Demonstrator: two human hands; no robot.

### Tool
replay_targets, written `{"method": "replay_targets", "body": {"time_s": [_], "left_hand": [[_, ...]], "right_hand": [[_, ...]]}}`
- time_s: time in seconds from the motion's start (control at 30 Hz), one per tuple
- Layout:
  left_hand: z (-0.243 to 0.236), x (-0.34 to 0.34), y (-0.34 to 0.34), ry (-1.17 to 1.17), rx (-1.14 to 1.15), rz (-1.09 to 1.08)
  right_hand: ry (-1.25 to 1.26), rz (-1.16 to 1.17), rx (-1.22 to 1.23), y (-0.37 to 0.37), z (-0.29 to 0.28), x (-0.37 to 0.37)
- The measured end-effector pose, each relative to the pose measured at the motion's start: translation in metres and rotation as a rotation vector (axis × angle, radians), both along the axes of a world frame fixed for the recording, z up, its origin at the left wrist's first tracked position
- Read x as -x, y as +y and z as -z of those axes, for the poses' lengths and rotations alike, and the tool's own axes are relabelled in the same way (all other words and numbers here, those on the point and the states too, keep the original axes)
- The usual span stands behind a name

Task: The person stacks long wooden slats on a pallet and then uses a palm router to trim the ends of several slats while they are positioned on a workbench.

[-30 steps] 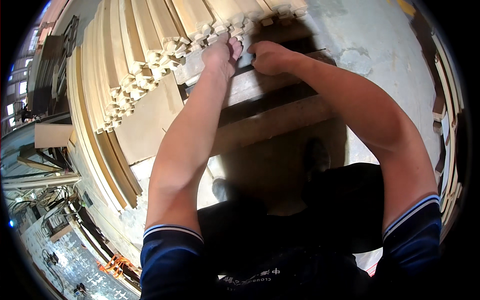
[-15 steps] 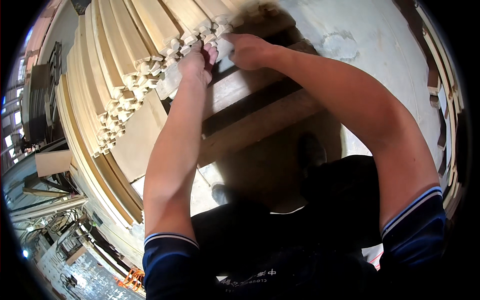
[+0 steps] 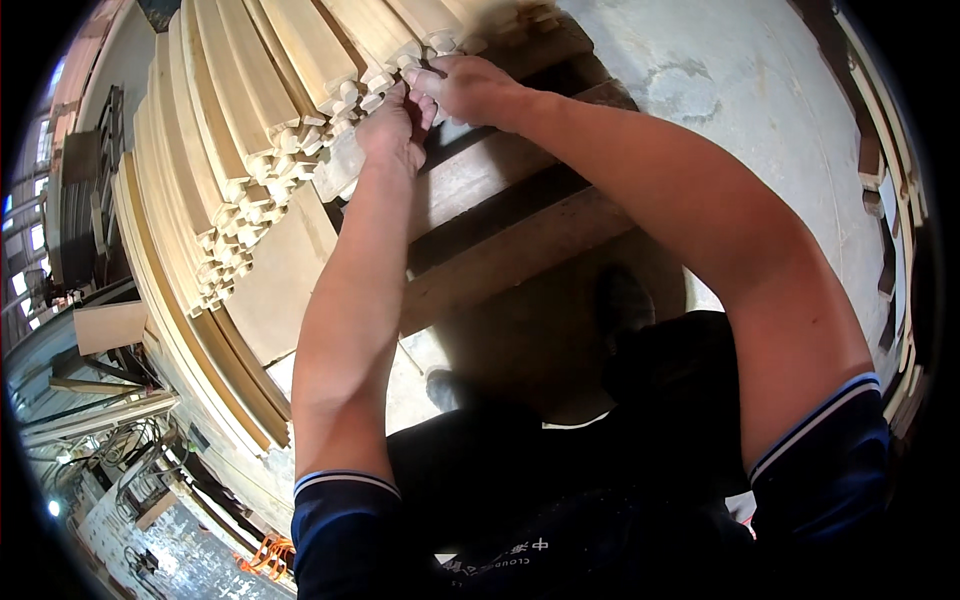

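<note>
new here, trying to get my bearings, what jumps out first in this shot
Both hands meet at the top centre: the left hand and right hand pinch at the profiled ends of a stack of pale wood mouldings fanning across the upper left. Below them lie dark wooden beams on a concrete floor.

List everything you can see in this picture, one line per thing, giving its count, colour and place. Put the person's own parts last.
wooden mouldings: many, pale wood, stacked in rows at upper left, profiled ends facing the hands
flat boards: a few, pale tan, under and beside the stack
dark beams: about three, brown, below the stack at centre
concrete floor: one, grey, stained, upper right
wall trim strips: several, brown and pale, along the right rim
shoes: two, dark, on the floor at centre
trousers: one pair, black, lower centre
left hand: one, at the moulding ends
right hand: one, at the moulding ends, beside the left
</note>
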State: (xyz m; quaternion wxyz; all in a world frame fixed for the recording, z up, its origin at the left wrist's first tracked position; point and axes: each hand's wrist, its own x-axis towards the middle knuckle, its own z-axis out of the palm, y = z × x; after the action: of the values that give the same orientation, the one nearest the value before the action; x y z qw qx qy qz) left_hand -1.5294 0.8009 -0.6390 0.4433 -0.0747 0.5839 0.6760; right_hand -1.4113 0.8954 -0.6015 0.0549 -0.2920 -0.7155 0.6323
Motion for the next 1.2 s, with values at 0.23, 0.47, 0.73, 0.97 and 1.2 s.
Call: {"method": "replay_targets", "body": {"time_s": [0.23, 0.47, 0.73, 0.97, 1.2], "left_hand": [[0.006, 0.004, -0.002, 0.028, 0.017, -0.044], [0.003, -0.005, 0.005, 0.034, 0.035, -0.044], [0.007, 0.005, 0.001, 0.031, 0.047, -0.037], [0.007, 0.007, -0.003, 0.092, 0.085, 0.022], [-0.009, -0.014, 0.0, 0.122, 0.036, -0.065]], "right_hand": [[-0.079, 0.121, 0.212, -0.016, 0.001, 0.005], [-0.09, 0.197, 0.253, -0.01, 0.018, 0.012], [-0.106, 0.178, 0.246, -0.011, 0.004, 0.023], [-0.106, 0.151, 0.022, -0.012, 0.012, 0.027], [-0.153, 0.006, 0.174, -0.004, 0.012, 0.007]]}}
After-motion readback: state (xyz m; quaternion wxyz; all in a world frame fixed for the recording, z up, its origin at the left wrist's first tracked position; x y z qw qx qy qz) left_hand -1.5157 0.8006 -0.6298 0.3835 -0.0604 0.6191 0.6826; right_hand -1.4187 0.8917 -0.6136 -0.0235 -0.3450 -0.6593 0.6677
